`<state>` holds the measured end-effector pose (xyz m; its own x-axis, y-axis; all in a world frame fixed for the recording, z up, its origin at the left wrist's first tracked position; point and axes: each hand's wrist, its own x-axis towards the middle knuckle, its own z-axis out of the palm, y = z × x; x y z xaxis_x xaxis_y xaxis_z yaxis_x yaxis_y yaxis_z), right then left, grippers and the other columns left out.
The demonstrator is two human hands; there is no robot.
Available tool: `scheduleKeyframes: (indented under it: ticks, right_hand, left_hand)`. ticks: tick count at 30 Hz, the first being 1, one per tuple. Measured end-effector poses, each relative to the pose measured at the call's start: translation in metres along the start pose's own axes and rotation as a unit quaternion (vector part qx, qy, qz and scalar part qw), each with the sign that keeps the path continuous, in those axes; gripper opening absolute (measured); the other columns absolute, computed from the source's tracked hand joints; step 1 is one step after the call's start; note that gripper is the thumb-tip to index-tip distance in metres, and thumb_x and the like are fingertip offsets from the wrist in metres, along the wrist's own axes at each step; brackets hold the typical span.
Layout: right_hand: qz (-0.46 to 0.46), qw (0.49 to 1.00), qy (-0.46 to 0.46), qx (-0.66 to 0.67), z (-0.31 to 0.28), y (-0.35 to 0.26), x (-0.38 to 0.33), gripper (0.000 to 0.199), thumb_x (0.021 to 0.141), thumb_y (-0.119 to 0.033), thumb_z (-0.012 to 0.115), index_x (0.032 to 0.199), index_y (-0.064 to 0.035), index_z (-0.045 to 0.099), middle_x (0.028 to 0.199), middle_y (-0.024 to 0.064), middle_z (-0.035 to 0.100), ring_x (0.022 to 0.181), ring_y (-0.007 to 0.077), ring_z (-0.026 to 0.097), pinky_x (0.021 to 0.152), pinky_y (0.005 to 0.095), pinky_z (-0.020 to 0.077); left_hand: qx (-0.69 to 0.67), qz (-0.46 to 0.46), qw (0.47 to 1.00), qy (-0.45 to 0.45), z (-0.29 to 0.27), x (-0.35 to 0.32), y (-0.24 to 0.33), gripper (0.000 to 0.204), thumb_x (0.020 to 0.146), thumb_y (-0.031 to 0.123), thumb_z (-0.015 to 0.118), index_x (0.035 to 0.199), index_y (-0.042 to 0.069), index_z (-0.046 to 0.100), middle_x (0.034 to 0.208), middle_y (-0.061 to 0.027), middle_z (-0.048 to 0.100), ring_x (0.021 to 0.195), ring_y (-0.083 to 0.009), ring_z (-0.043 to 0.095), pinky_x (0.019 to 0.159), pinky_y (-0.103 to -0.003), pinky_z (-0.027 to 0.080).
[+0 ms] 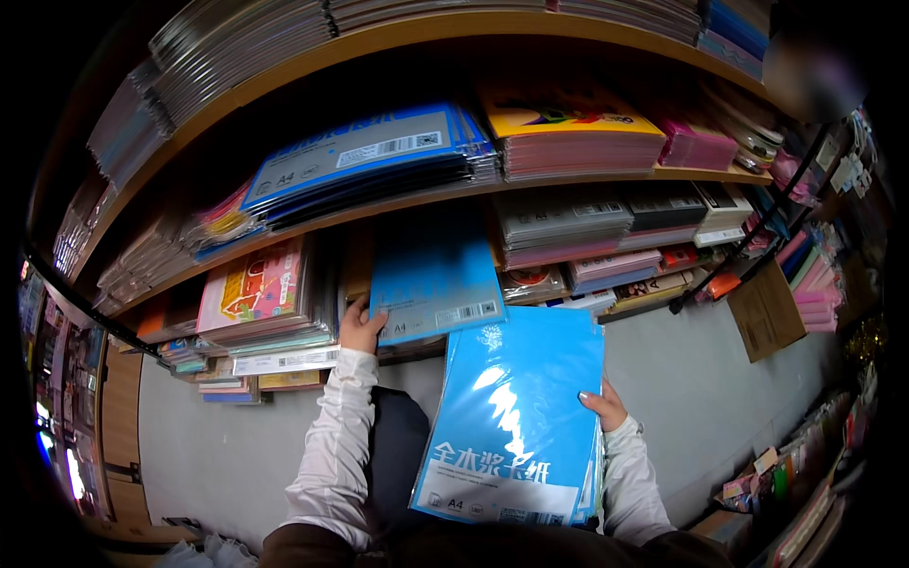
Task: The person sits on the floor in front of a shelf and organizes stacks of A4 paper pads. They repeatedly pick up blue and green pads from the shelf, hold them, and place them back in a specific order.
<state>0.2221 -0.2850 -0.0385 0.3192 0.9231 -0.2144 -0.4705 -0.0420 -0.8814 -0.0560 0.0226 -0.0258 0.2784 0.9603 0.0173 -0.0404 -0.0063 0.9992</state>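
Note:
My right hand (606, 405) grips the right edge of a small stack of shiny, plastic-wrapped blue paper packs (530, 388), thumb on top and fingers underneath. The stack is tilted in front of my body, and its top pack has a pale label band along the bottom. On the lower shelf lies another blue paper pack (431, 275), with its front end sticking out. My left hand (361, 328) is closed at that pack's near left corner, thumb against its edge. The far end of the shelved pack is in shadow.
On the shelf above sit blue packs (360, 156) and a yellow-topped stack (573, 128). Pink-covered packs (256, 289) stand left of my left hand, grey packs (559, 227) to the right. A cardboard box (765, 312) and pink rolls (816, 298) stand at the far right.

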Motion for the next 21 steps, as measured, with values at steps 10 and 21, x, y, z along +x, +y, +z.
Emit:
scheduleKeyframes:
  ticks: [10, 21]
  right_hand:
    - [0.003, 1.000, 0.013, 0.008, -0.003, -0.002, -0.001, 0.060, 0.071, -0.018, 0.060, 0.122, 0.0010, 0.035, 0.108, 0.0111, 0.051, 0.095, 0.0182, 0.050, 0.082, 0.0299, 0.0412]
    - [0.016, 1.000, 0.014, 0.015, 0.000, -0.008, -0.004, 0.062, 0.070, -0.018, 0.060, 0.123, 0.0014, 0.034, 0.108, 0.0114, 0.050, 0.095, 0.0188, 0.050, 0.082, 0.0302, 0.0410]
  left_hand:
    - [0.546, 0.284, 0.766, -0.187, 0.042, -0.023, 0.050, 0.052, 0.073, 0.025, 0.060, 0.121, 0.014, 0.044, 0.127, -0.0153, 0.038, 0.116, -0.0384, 0.036, 0.095, -0.045, 0.030]
    - [0.634, 0.290, 0.705, -0.133, 0.050, 0.043, 0.019, 0.051, 0.076, 0.019, 0.055, 0.124, 0.020, 0.039, 0.128, -0.0089, 0.038, 0.118, -0.0338, 0.034, 0.096, -0.045, 0.028]
